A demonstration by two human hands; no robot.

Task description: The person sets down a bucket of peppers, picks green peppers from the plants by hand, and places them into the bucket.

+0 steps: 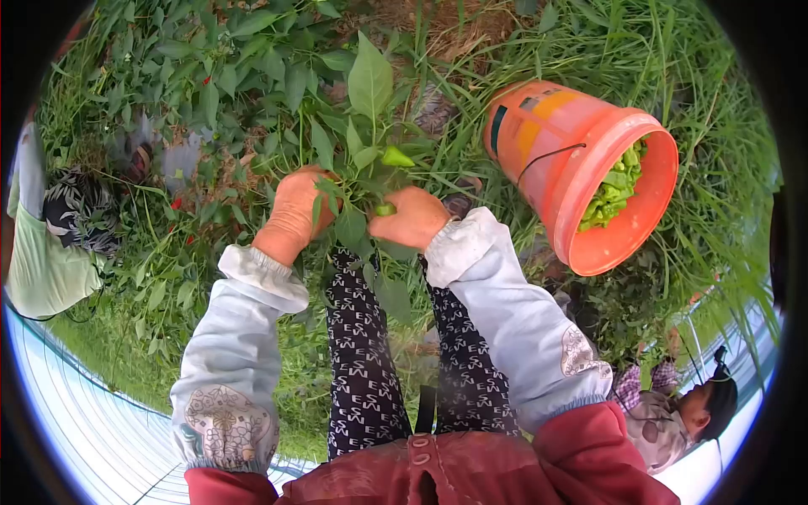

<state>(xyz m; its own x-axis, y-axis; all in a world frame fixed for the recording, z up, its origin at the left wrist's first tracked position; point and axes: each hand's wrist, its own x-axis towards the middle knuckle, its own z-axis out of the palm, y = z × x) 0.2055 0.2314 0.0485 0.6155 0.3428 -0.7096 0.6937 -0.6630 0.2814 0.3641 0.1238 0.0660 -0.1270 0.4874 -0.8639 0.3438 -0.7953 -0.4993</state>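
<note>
Both hands are in the leaves of a pepper plant (370,84) at the centre. My left hand (296,210) is closed among the stems, its fingertips partly behind leaves; what it holds is hidden. To its right, my right hand (410,219) is closed with the fingers curled round a green pepper (385,209), whose end shows at the thumb side. Just above that hand hangs another green pepper (396,156). An orange bucket (547,151) lies tilted to the right of my hands, its mouth facing lower right, with green peppers (619,189) inside.
More pepper plants (227,50) with a few red fruits grow at the upper left. Tall grass (707,101) surrounds the bucket. One person (59,244) is at the left edge, another (673,421) at the lower right.
</note>
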